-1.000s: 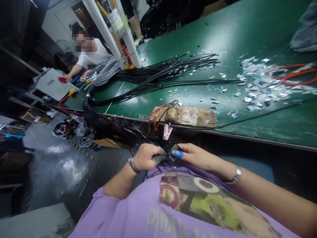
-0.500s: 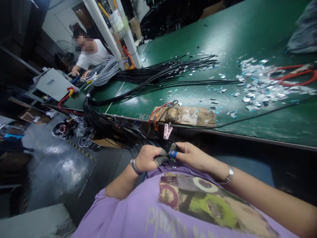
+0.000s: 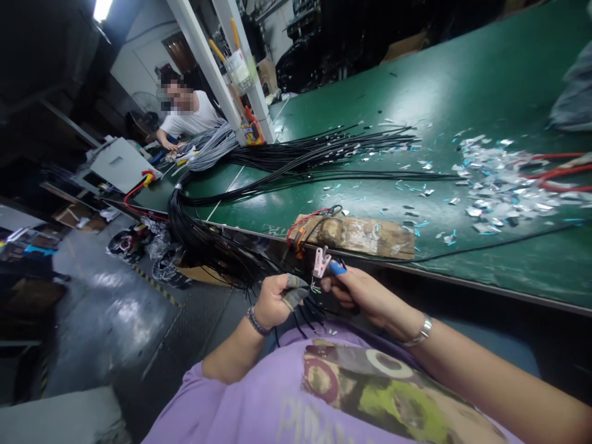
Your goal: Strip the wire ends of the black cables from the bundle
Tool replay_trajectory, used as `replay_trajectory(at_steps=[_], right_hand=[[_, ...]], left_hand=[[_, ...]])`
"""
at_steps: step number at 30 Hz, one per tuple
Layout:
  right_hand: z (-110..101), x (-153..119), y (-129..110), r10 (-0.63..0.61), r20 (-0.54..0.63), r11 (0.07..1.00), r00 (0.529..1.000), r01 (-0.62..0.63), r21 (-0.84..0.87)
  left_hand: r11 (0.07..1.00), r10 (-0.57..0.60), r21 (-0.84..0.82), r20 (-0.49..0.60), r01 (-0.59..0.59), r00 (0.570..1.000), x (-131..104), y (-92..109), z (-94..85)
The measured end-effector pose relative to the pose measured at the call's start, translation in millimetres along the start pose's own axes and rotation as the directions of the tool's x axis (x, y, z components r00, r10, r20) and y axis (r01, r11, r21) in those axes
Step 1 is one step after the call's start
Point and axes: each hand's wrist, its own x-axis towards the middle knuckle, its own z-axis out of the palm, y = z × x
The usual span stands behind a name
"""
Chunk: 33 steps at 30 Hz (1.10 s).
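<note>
My left hand (image 3: 274, 300), with grey coverings on thumb and finger, pinches a black cable whose stripped end (image 3: 315, 288) shows thin coloured wires. To its right, my right hand (image 3: 354, 288) has curled fingers and blue tape on the thumb. The thumb tip lies beside a pink clothespin (image 3: 321, 263) at the bench edge; whether they touch, or what the fingers hold, is hidden. Behind the clothespin a worn wooden block (image 3: 379, 237) lies on the bench, with red and black wires (image 3: 303, 231) at its left end.
A thick bundle of black cables (image 3: 277, 161) lies across the green bench (image 3: 444, 80) and hangs over its edge. Silver foil scraps (image 3: 494, 185) and red-handled scissors (image 3: 555, 176) lie at right. A person in a white shirt (image 3: 197, 117) sits at the far left.
My right hand has moved away from my left, up towards the clothespin. Coloured wires now show at the cable end by my left hand. The view has shifted slightly.
</note>
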Motion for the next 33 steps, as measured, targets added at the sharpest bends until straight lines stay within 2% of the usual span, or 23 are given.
replay_trajectory(at_steps=[6, 10, 16, 21, 24, 27, 30, 33], right_hand=[[4, -1, 0, -0.006, -0.006, 0.998, 1.0, 0.006, 0.06], [6, -7, 6, 0.017, -0.001, 0.994, 1.0, -0.017, 0.105], [11, -8, 10, 0.054, -0.026, 0.979, 0.998, -0.048, 0.198], [15, -9, 11, 0.039, -0.029, 0.978, 0.999, -0.033, 0.206], [19, -10, 13, 0.0, -0.035, 0.981, 0.999, 0.007, 0.194], [24, -10, 15, -0.023, -0.089, 0.983, 0.996, 0.039, 0.178], [27, -8, 19, -0.033, -0.143, 0.984, 0.989, 0.058, 0.171], [25, -7, 21, -0.017, -0.15, 0.986, 0.989, 0.041, 0.16]], left_hand=[[1.0, -0.014, -0.007, -0.071, 0.013, 0.997, 0, -2, 3.6], [0.999, 0.001, 0.032, -0.046, 0.0, 0.999, -6, -7, 6.4], [0.991, 0.099, 0.086, 0.01, -0.099, 0.995, -12, -13, 8.7], [0.99, 0.138, 0.042, 0.001, -0.137, 0.99, -13, -12, 9.6], [0.998, 0.026, -0.062, 0.011, -0.025, 1.0, -15, -11, 12.3], [0.948, -0.197, -0.245, 0.056, 0.205, 0.979, -19, -14, 18.3], [0.803, -0.389, -0.447, 0.109, 0.395, 0.915, -22, -19, 26.3], [0.625, -0.494, -0.643, 0.114, 0.443, 0.862, -23, -23, 31.4]])
